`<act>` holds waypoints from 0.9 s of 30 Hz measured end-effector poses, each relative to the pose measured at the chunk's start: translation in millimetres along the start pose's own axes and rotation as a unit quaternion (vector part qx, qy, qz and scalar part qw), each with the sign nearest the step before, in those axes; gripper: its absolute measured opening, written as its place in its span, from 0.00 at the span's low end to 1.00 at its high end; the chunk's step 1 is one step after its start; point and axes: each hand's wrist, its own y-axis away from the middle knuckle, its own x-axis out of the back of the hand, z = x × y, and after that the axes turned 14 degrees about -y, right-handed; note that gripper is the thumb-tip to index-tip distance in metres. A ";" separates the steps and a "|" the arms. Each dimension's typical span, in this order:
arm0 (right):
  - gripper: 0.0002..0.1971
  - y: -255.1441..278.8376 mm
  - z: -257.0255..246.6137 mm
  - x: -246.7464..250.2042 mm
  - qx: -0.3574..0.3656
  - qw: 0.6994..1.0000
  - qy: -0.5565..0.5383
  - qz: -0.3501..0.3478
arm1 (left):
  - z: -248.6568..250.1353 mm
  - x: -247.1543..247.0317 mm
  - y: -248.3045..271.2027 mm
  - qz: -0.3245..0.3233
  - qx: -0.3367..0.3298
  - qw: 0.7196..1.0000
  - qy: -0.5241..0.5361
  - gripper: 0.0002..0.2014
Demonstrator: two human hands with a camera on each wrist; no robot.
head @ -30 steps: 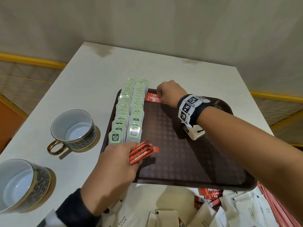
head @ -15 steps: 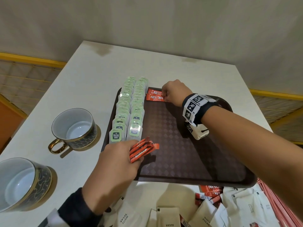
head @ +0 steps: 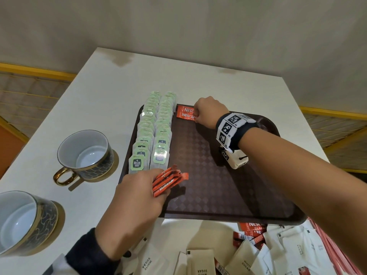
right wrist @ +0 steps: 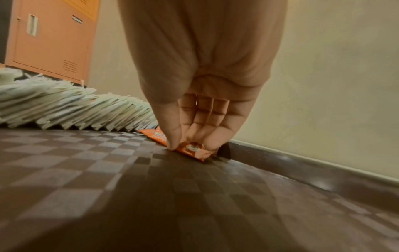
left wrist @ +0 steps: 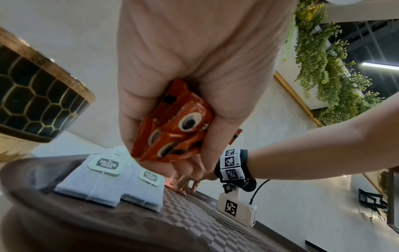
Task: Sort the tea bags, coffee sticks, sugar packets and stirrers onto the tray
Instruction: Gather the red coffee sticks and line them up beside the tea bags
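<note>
A dark brown tray lies mid-table. Two rows of green-tagged tea bags fill its left side. Two red coffee sticks lie flat at its far edge beside the tea bags. My right hand pinches the right end of the nearer stick; in the right wrist view, thumb and fingers press that stick against the tray floor. My left hand hovers over the near left corner, gripping a bundle of red coffee sticks, also seen in its palm.
Two empty cups on saucers stand left of the tray. Near the table's front edge lies a pile of white sugar packets, loose red coffee sticks and thin red strips at the far right.
My right hand has slid a little to the right along the tray's far edge, uncovering the red sticks lying there. The left hand with its bundle has hardly moved.
</note>
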 end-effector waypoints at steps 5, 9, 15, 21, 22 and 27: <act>0.09 1.1 -3.1 -2.9 -0.005 1.000 -0.010 0.003 | 0.1 -3.4 -0.8 0.008 -0.001 1.000 0.001 0.08; 0.08 2.6 -2.7 1.7 0.010 1.000 -0.001 0.008 | 0.9 -4.1 -0.3 0.013 -0.002 1.000 0.001 0.08; 0.10 2.4 1.2 3.7 0.002 1.000 -0.015 0.003 | 3.2 -2.7 0.9 0.023 -0.004 1.000 0.008 0.07; 0.14 -0.7 -1.9 5.2 -0.032 0.998 -0.052 -0.031 | 1.8 -2.1 2.6 0.022 0.001 1.000 0.004 0.06; 0.14 -0.7 -1.7 5.3 -0.033 0.998 -0.051 -0.034 | 1.6 -2.2 2.7 0.020 0.002 1.000 0.002 0.06; 0.08 1.3 -0.7 6.2 -0.026 0.999 -0.036 -0.028 | 1.4 -2.2 2.9 0.017 0.003 1.000 0.003 0.07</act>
